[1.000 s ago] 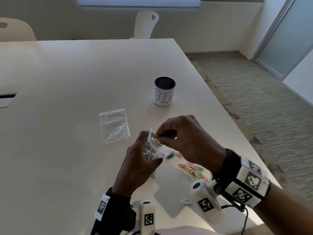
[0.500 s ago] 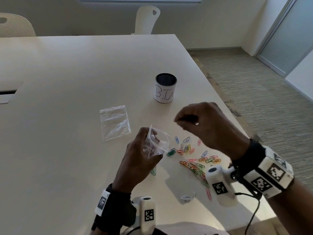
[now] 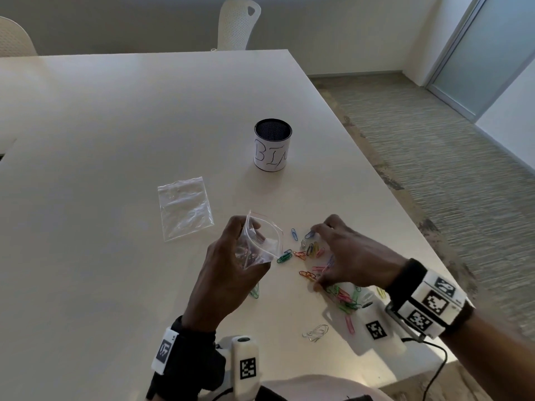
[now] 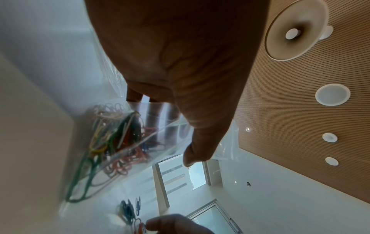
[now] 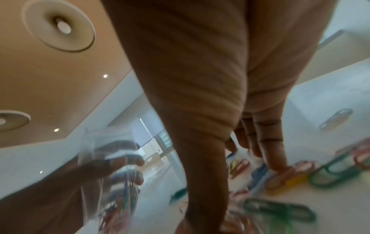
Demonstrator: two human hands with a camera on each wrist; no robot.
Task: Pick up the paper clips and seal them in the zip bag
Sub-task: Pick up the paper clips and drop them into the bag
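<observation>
My left hand [image 3: 246, 256] grips a small clear zip bag [image 3: 266, 241] above the table, its mouth open toward the right. Several coloured paper clips [image 4: 120, 139] lie inside it. More loose paper clips [image 3: 309, 250] are scattered on the table just right of the bag. My right hand [image 3: 330, 256] is spread over them with its fingertips [image 5: 276, 161] pressing on clips; it holds nothing that I can see. Further clips [image 3: 344, 299] lie under that wrist. A pale clip [image 3: 315, 332] lies nearer me, and a green one [image 3: 254, 292] sits below my left hand.
A second, flat zip bag [image 3: 185, 208] lies left of the hands. A black mesh cup labelled BIN [image 3: 272, 149] stands farther back. The table's [image 3: 115, 125] right edge runs close past the clips. A white chair [image 3: 238, 23] stands at the far side.
My right hand left the bag's mouth, lifted to the right, then came down onto the clips on the table. The left hand kept holding the open bag.
</observation>
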